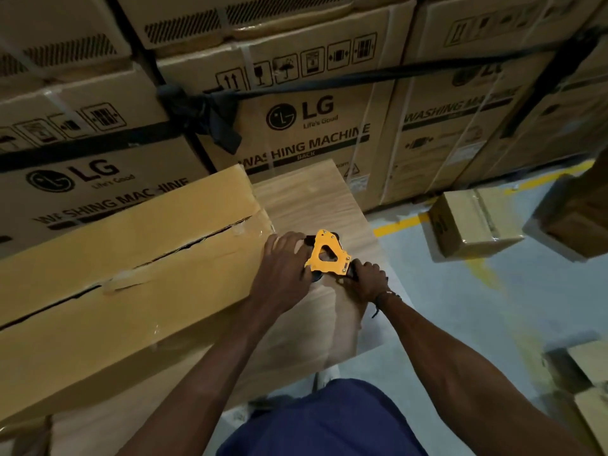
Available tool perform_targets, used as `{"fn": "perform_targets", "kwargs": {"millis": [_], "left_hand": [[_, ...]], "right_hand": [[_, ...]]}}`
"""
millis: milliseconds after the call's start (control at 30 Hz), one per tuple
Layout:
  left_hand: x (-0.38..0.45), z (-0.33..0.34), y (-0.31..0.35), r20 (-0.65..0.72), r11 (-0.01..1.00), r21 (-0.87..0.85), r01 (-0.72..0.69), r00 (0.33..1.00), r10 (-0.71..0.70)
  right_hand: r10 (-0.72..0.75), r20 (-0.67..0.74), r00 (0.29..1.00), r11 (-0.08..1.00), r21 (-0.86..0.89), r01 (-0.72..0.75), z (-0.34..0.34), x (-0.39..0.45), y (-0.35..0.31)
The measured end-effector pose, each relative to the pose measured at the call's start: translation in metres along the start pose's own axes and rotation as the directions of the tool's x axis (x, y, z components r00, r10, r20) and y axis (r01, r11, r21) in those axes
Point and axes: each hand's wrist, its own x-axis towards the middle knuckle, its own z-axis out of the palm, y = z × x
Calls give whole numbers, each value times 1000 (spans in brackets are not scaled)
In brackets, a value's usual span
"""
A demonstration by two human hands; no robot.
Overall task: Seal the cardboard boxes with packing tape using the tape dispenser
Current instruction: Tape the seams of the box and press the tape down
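Observation:
A yellow tape dispenser [326, 255] sits at the right end of a long cardboard box [125, 274] whose top seam gapes in a dark slit. My right hand [368, 280] grips the dispenser's black handle. My left hand [283, 268] lies against the dispenser's left side at the box's end, fingers curled over the front of the tool. The long box rests on a lower, wood-grain wrapped box [316, 205]. The tape roll itself is hidden behind the yellow plate.
Stacked washing machine cartons [312, 120] bound with a black strap [362, 80] wall off the back. A small taped carton [470, 222] sits on the grey floor to the right, near a yellow floor line [398, 223]. More cartons [589, 390] stand at the right edge.

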Motion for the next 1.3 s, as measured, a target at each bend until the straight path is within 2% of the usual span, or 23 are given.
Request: {"fn": "perform_targets", "kwargs": {"millis": [67, 133, 267, 333, 433, 533, 667, 833, 900, 1000, 1100, 1167, 1233, 1267, 1300], "left_hand": [[0, 2, -1, 11, 1000, 16, 11, 1000, -11], [0, 4, -1, 42, 999, 39, 36, 998, -38], [-2, -2, 2, -16, 999, -2, 48, 999, -48], [-4, -8, 4, -32, 995, 34, 92, 995, -91], [-9, -8, 1, 29, 970, 121, 211, 976, -216], [-8, -5, -1, 125, 970, 110, 218, 965, -231], [-9, -3, 2, 149, 979, 1, 206, 968, -204], [-8, 5, 32, 201, 993, -43, 107, 975, -97], [0, 12, 49, 182, 999, -31, 43, 983, -37], [14, 7, 68, 174, 1000, -19, 22, 985, -18], [16, -5, 68, 133, 982, -182, 55, 991, -30], [7, -15, 55, 69, 905, -411, 114, 993, -94], [-10, -27, 34, 26, 755, -630, 181, 977, -213], [-20, -37, 24, 41, 614, -751, 241, 946, -321], [-28, -48, 11, 115, 387, -871, 304, 890, -441]], "right_hand": [[-36, 45, 998, 997, 75, 33, 1, 6, 8], [-69, 65, 995, 969, 240, 52, -3, 9, 13], [-45, -38, 998, 875, 480, 58, -38, 9, 5], [-20, -55, 998, 774, 631, 50, -66, 7, -3], [-28, -33, 999, 587, 808, 44, -104, 5, -12], [-136, -74, 988, 505, 853, 133, -138, -2, -24], [-300, -97, 949, 441, 868, 228, -174, -13, -50], [-437, -81, 896, 336, 909, 246, -198, -24, -91], [-507, -72, 859, 318, 911, 264, -206, -33, -110], [-592, -75, 802, 227, 940, 255, -218, -47, -138], [-662, -34, 749, 214, 949, 232, -225, -56, -162], [-694, -8, 720, 231, 945, 233, -227, -59, -178], [-719, 24, 694, 218, 957, 193, -225, -61, -195], [-733, 39, 680, 208, 963, 169, -222, -62, -204], [-744, 55, 665, 208, 966, 153, -219, -62, -214]]}}
